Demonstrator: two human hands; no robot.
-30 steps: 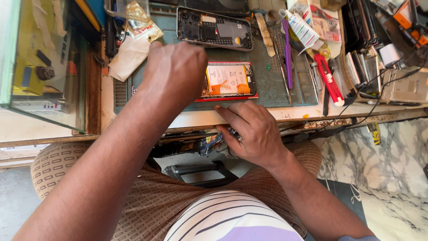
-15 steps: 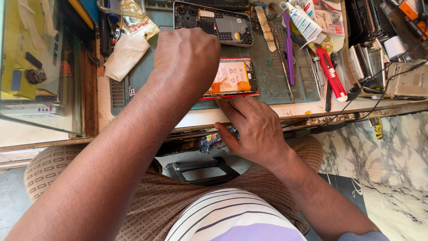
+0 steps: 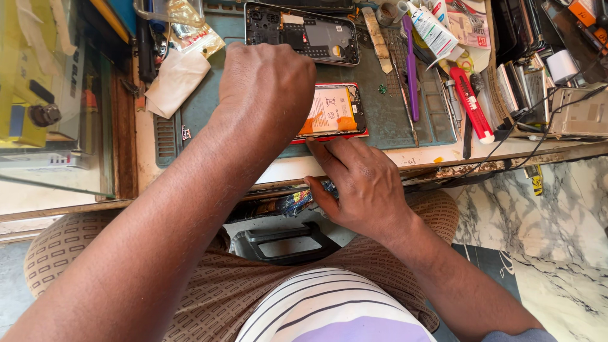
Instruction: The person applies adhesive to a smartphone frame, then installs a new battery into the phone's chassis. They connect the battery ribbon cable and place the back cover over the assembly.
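**Opened phone lies crosswise at the near edge of the mat, both hands on it**

Since the earlier frames the left hand (image 3: pixel 269 95) has drifted a little toward the left end of the opened phone (image 3: pixel 332 113), and the right hand (image 3: pixel 364 187) has settled its fingertips against the phone's near edge; the phone itself has hardly shifted.

The phone lies back-off on the green work mat (image 3: pixel 389 114), close to the mat's near edge and roughly at the middle of the workbench (image 3: pixel 291 168). Its long axis runs left to right, parallel to the bench's front edge. An orange-and-white battery fills the exposed part, with a red frame showing along the near side.

The left hand comes in from above, curled into a loose fist over the phone's left end, covering it. Whether it grips a tool or pinches the phone I cannot tell, since the fingers are hidden under the knuckles. The right hand reaches up from the lap, fingers extended and pressed at the phone's near long edge, thumb tucked under the bench's lip; it holds nothing that shows.

Both hands touch the phone. The left is over it, the right just below it.

Behind, toward the mat's far edge, a second phone shell (image 3: pixel 303 33) lies the same way. A purple pry tool (image 3: pixel 411 69) and a red utility knife (image 3: pixel 472 104) lie to the right, well apart from the hands.
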